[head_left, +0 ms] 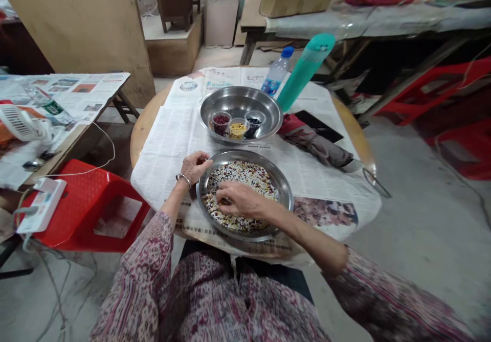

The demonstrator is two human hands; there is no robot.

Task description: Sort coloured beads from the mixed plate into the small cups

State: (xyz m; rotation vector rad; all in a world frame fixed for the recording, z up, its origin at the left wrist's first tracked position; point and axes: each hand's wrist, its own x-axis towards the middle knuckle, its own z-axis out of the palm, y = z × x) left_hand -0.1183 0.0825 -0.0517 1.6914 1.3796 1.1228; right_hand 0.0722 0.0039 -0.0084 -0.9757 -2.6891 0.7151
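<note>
A shallow steel basin (286, 195) sits near the table's front edge, its bottom covered with mixed white, yellow, dark red and black grains and beans (249, 173). At its upper left rim is my left hand (195, 166), with a bracelet at the wrist; the thumb lies at the edge and the fingers curl around it. Over the grains, my right hand (240, 199) has its fingers bent down and pinched together; what they hold is hidden. Behind stands a second steel basin (238, 100) with clear cups of red beans (221, 121), yellow kernels (238, 129) and black beans (254, 120).
Newspaper (164, 132) covers the round table. A water bottle (276, 73), a teal bottle-shaped item (307, 71), a folded umbrella (322, 145) and a dark flat device (318, 126) lie beyond the basins. A red stool (88, 209) bearing a power strip (42, 206) stands left.
</note>
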